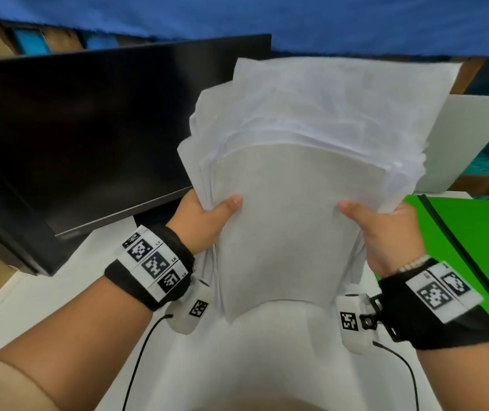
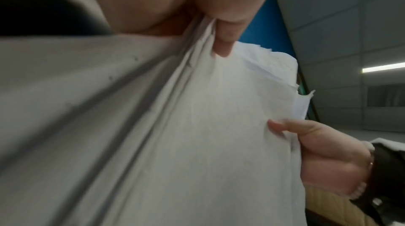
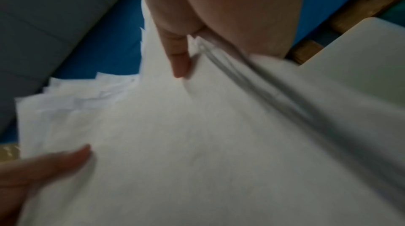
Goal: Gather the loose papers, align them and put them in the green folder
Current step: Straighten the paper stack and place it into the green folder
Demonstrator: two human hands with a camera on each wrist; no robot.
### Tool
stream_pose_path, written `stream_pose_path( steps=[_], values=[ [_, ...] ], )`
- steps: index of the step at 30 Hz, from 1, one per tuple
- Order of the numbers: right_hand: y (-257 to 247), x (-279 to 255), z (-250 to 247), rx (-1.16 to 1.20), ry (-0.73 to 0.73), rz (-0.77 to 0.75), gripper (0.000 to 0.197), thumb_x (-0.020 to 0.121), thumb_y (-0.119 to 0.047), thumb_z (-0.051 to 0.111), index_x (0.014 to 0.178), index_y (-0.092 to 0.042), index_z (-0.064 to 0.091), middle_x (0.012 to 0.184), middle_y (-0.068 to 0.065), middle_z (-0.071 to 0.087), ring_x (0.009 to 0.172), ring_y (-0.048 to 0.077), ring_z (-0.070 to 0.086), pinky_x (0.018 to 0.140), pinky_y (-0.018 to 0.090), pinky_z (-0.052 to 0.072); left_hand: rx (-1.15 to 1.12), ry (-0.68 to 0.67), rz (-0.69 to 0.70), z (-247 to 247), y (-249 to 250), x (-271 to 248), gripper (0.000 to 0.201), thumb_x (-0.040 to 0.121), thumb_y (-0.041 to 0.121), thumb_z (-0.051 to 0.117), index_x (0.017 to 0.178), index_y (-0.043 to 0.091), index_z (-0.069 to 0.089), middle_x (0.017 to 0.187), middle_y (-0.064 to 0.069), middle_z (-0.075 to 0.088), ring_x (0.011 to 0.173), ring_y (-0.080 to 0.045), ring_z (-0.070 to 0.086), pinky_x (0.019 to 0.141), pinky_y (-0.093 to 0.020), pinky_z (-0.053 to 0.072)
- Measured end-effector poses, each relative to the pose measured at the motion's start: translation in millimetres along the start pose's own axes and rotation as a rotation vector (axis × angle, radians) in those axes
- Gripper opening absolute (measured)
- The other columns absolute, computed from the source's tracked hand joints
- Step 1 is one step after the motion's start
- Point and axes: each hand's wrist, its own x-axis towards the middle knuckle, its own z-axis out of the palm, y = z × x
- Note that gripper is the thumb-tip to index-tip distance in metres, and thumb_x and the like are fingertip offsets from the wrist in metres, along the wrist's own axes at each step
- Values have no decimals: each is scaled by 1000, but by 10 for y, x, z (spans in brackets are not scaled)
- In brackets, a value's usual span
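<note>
While both hands hold it upright above a white desk (image 1: 44,295), a stack of papers (image 1: 296,209) faces the viewer, its top edges stepped and uneven, its sides ragged. The left hand (image 1: 204,223) clamps the stack's left side, thumb flat on the front sheet and fingers hidden behind; the right hand (image 1: 385,232) grips the right side in the same manner. The wrist views show each thumb pressed on the front sheet, with sheet edges splayed beside it. Holding the stack by both sides probably lets the person tap or shuffle the sheets square, since they are gathered but not yet aligned. A green folder (image 1: 474,247) lies closed on the desk to the right, just beside the right wrist, within reach for filing. A dark monitor (image 1: 89,137) stands behind on the left.
</note>
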Motion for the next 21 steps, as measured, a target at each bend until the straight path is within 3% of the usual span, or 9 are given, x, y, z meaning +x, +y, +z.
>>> stream_pose_path(
  steps=[2,4,7,10,13,17,19,21],
  values=[
    [-104,-37,2,16,21,-77,30,76,10,65,79,-20,65,68,-17,73,66,0,69,61,14,52,-62,41,79,-19,90,-15,27,85,13,65,104,31,58,100,18,65,90,14,63,74,-5,48],
    [-163,-77,-51,14,-38,-117,32,74,13,64,83,-17,64,72,-14,74,70,3,70,64,16,54,-159,28,150,-82,131,-56,32,74,25,72,102,35,62,98,15,71,100,2,65,82,-13,50],
    [-15,-86,-166,-85,-129,-22,36,71,21,60,87,-12,64,73,-11,75,69,7,70,63,20,55,-246,-53,74,-158,-16,-103,48,55,40,85,100,33,69,100,11,74,100,-9,68,81,-22,53],
    [224,-81,-241,-90,-118,117,40,70,23,57,85,-13,65,71,-10,75,67,8,70,65,24,57,-144,-72,-53,-86,-226,-127,57,51,24,86,103,26,63,94,8,74,93,-4,69,75,-17,54],
    [309,-46,-305,61,-94,199,36,66,18,58,76,-14,71,71,-2,74,68,15,71,72,33,58,-75,20,-109,-26,-300,-108,44,70,0,75,96,31,58,94,10,67,80,8,67,70,-12,54],
    [252,37,-487,161,-118,226,54,73,26,36,77,-14,72,74,-1,74,71,16,70,67,29,58,-61,-15,-130,-124,-308,-54,41,68,11,72,100,33,59,100,11,67,86,5,67,72,-13,53],
    [226,79,-549,113,-89,224,37,74,19,49,78,-11,71,74,-1,74,68,15,70,62,26,57,-59,-30,-127,-186,-299,-44,42,71,6,73,100,32,59,98,12,67,84,7,67,69,-9,52],
    [193,96,-569,19,-63,203,17,58,-5,74,73,-11,72,69,-2,74,63,12,70,59,24,57,-51,-38,-127,-247,-292,-41,41,76,-1,71,100,30,59,91,13,70,82,8,67,67,-8,51]
  ],
)
